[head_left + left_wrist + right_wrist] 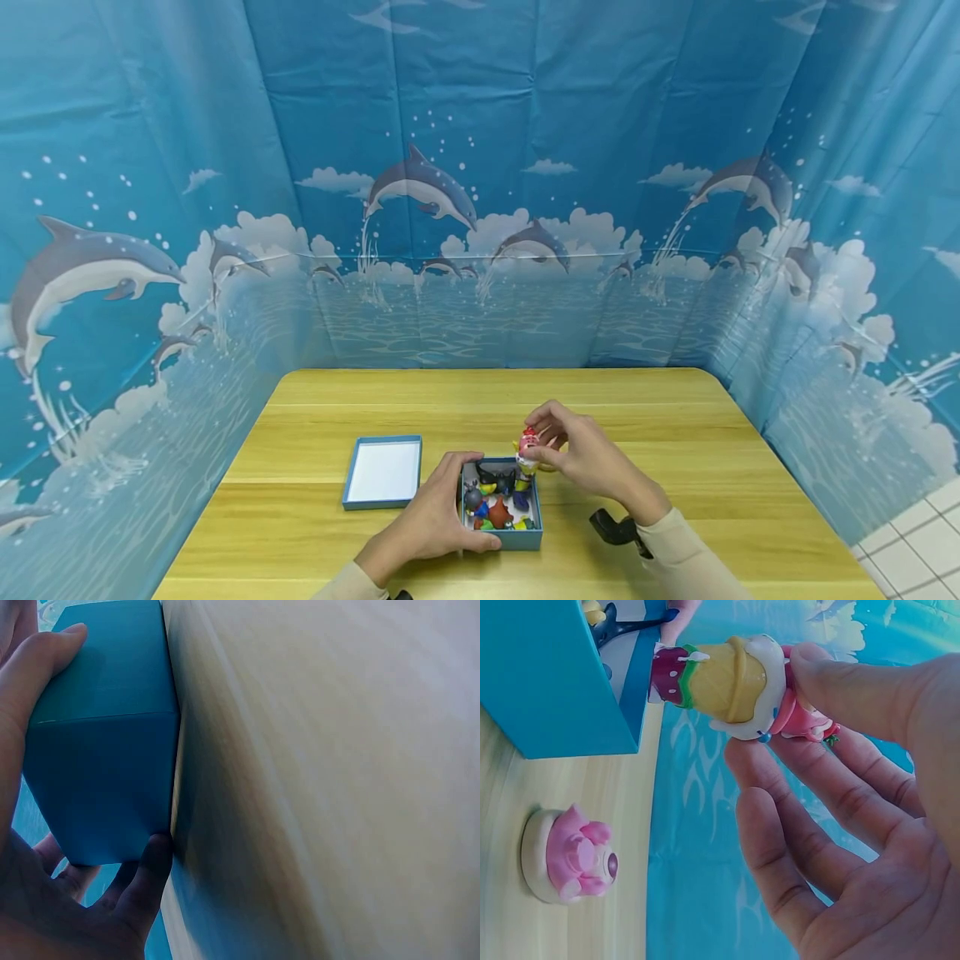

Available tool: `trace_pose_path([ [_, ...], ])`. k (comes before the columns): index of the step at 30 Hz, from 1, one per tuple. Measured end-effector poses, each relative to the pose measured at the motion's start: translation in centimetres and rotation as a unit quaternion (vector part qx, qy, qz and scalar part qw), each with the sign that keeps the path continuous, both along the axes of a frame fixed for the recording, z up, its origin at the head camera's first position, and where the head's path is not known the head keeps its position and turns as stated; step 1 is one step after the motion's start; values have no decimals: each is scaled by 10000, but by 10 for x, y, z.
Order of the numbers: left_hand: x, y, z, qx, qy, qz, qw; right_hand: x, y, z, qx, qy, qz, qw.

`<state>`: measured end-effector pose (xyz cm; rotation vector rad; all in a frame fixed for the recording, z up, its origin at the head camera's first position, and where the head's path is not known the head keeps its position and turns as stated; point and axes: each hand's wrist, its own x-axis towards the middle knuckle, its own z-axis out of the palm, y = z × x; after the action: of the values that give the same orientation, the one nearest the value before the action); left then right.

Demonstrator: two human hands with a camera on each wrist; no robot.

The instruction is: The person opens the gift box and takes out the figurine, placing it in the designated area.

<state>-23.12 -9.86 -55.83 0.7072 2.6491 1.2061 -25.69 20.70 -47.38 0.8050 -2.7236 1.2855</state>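
The box [501,540] sits on the worktop [675,433] near its front edge, about the middle. In the box lies a heap of small toys [498,504]. The lid [383,472] lies flat on the worktop just left of the box, apart from it. The left hand [435,521] rests against the box's left side, thumb along its front edge. The right hand [581,454] is above and behind the box's right rear corner, with a figure [527,446] pinched in its grip over that corner. A small round toy [566,855] stands on the worktop just behind the box, under the right hand. A backdrop [480,208] rises behind and at both sides of the worktop
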Motion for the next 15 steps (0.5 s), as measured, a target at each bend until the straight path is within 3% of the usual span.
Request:
trace_pose_path([
  [15, 0, 1, -1, -64, -30, 54, 10000, -4, 14, 0, 53, 285, -342, 9990],
])
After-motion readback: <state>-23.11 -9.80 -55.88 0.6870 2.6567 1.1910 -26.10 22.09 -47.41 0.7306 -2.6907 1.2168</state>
